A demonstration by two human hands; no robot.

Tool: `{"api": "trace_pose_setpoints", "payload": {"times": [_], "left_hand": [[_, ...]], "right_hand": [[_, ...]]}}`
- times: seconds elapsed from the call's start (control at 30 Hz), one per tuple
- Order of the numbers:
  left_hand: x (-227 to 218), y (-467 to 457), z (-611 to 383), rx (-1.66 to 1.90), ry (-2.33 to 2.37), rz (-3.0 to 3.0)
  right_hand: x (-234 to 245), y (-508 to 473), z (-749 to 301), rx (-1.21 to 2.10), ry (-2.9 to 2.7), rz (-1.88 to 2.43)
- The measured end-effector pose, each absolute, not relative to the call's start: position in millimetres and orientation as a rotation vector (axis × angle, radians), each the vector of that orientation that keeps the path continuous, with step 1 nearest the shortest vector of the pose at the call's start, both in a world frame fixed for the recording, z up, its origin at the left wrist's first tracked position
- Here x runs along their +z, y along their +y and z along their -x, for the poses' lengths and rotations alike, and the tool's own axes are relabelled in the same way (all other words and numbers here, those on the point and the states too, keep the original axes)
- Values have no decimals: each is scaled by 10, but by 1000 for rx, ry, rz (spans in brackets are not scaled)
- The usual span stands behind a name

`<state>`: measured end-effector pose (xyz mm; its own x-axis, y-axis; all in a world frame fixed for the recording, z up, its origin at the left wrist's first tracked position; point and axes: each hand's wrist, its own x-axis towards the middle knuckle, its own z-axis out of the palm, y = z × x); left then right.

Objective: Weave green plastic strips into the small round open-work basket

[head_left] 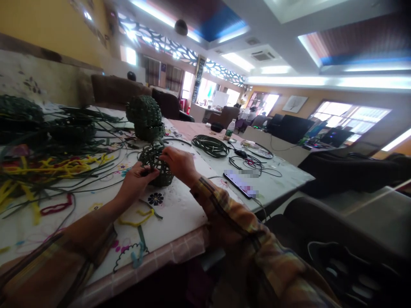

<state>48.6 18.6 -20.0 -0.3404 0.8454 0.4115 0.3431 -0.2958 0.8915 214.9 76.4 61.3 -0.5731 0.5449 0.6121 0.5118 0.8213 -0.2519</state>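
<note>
A small dark green woven basket (164,174) with an open lattice stands on the table between my hands. Its near left side is pinched by my left hand (137,177), thumb and fingers pressed together. My right hand (180,161) is closed on the upper right rim, with the fingers bent over it. Any single strip between the fingertips is too small to make out. Just behind stands a taller, tightly woven dark green piece (144,113) with a rounded top.
Loose green strips, yellow strips (73,164) and a red strip (58,207) lie to the left, near more woven pieces (19,115). Coiled green strip (210,146), a phone (239,184) with a cable and a plastic bottle (230,128) are on the right. A chair (308,239) stands beside the table.
</note>
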Motion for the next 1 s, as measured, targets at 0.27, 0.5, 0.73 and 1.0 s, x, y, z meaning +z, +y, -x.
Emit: {"api": "trace_pose_setpoints", "payload": {"times": [0.27, 0.5, 0.73, 1.0], "left_hand": [[-198, 194, -453, 1630, 1577, -1567], [-208, 207, -505, 1647, 1577, -1491], [-218, 210, -535, 1670, 1719, -1585], [-212, 250, -489, 1683, 1621, -1481]], "right_hand": [[175, 632, -2390, 69, -2292, 949], [18, 751, -2399, 101, -2416, 903], [116, 721, -2386, 80, -2580, 1064], [-14, 717, -2418, 76, -2599, 1128]]}}
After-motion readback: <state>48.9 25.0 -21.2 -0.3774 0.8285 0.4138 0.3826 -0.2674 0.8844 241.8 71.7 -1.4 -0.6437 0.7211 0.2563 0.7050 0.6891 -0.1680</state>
